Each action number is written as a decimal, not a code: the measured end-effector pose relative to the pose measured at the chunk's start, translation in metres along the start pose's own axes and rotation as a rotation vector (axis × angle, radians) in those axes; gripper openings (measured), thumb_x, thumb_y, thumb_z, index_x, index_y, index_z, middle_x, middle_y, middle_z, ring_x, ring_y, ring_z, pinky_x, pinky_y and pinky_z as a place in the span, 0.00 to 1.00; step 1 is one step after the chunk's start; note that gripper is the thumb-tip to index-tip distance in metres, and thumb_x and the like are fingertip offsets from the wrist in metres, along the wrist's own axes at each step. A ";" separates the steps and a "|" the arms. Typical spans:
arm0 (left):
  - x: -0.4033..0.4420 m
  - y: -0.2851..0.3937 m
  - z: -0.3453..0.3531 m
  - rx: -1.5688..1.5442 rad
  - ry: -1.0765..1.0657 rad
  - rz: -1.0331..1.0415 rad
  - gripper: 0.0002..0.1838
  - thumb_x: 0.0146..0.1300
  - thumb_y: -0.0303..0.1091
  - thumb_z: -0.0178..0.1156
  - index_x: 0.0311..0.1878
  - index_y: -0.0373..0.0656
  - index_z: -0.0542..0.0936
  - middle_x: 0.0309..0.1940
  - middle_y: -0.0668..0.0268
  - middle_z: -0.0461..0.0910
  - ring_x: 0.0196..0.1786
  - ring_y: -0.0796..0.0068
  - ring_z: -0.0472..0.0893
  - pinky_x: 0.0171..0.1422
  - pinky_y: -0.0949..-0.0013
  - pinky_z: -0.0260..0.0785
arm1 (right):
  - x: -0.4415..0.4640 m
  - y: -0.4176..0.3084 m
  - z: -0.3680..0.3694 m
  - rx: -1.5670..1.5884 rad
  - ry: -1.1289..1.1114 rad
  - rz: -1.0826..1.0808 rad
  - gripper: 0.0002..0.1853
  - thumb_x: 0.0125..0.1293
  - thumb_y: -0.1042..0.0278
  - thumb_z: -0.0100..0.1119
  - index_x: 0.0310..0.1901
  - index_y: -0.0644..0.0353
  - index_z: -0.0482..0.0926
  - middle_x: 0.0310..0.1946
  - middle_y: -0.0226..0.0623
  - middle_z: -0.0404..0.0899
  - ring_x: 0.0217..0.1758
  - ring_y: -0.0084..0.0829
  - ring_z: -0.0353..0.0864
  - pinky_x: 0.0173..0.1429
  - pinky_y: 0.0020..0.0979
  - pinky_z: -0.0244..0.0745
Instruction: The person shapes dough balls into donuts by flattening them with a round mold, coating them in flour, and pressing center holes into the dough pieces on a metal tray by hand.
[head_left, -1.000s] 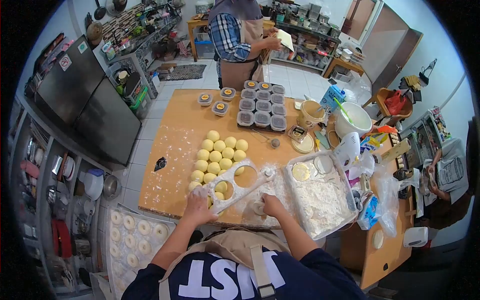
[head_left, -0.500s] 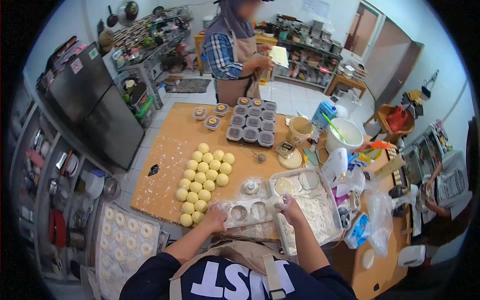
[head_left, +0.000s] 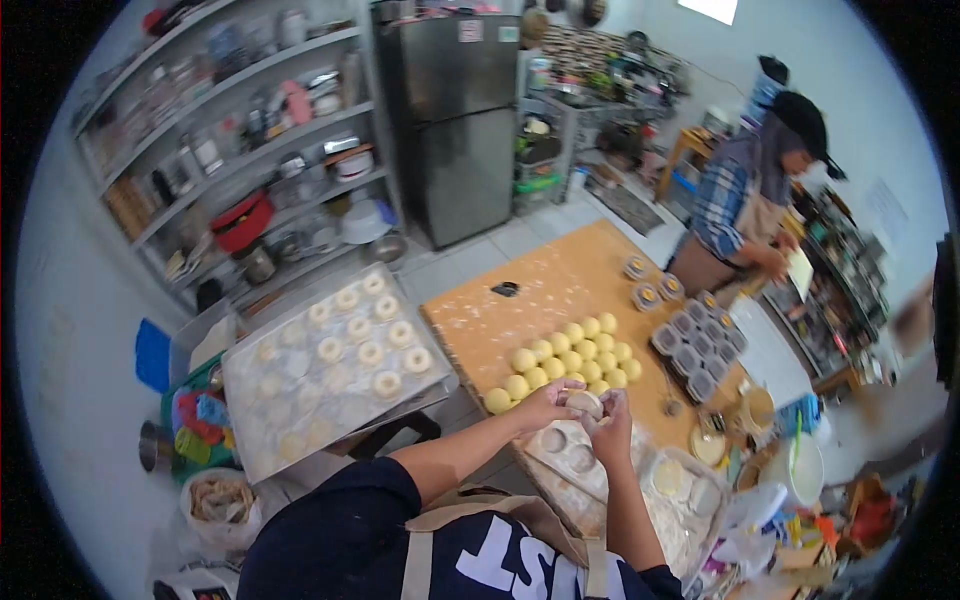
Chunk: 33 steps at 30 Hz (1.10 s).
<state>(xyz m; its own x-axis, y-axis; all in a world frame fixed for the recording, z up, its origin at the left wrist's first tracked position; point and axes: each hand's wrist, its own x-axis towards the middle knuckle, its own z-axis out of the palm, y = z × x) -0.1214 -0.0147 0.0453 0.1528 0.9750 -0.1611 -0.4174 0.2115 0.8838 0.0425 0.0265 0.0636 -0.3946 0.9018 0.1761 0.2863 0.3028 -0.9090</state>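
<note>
Pale dough (head_left: 584,404) is gripped between both hands (head_left: 543,408), floury tabletop (head_left: 565,268) stretching past yellow balls (head_left: 571,361) to its far edge.

Two bare forearms (head_left: 465,452) extend from dark navy fabric sleeves (head_left: 365,490) and converge above the near edge of the orange-brown wooden table (head_left: 600,268). The left hand (head_left: 546,406) and right hand (head_left: 612,424) are just beside each other, fingers bent inward in a shared grasp.
</note>
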 end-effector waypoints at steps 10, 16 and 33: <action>-0.106 0.058 -0.131 -0.005 0.307 0.267 0.25 0.58 0.17 0.58 0.58 0.43 0.64 0.47 0.63 0.76 0.54 0.72 0.75 0.59 0.68 0.68 | 0.029 -0.079 0.164 -0.038 -0.047 -0.336 0.19 0.46 0.72 0.69 0.39 0.63 0.71 0.34 0.44 0.76 0.40 0.43 0.77 0.45 0.38 0.70; -0.178 0.075 -0.211 0.299 0.642 0.460 0.22 0.56 0.22 0.63 0.51 0.42 0.64 0.44 0.64 0.72 0.52 0.74 0.74 0.54 0.70 0.69 | 0.030 -0.128 0.279 0.158 -0.110 -0.299 0.19 0.48 0.76 0.65 0.39 0.62 0.66 0.33 0.39 0.71 0.39 0.33 0.73 0.45 0.34 0.70; -0.294 0.079 -0.303 0.317 0.724 0.509 0.37 0.68 0.64 0.38 0.63 0.37 0.61 0.55 0.53 0.71 0.57 0.65 0.72 0.63 0.63 0.60 | 0.024 -0.179 0.422 -0.141 -0.387 -0.527 0.43 0.37 0.68 0.74 0.59 0.62 0.65 0.61 0.51 0.62 0.63 0.55 0.61 0.64 0.48 0.59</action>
<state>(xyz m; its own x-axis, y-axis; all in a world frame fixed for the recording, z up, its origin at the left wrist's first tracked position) -0.4711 -0.2637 0.0296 -0.6194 0.7729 0.1378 -0.0008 -0.1761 0.9844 -0.3865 -0.1356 0.0714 -0.7903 0.4546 0.4108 0.0704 0.7334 -0.6761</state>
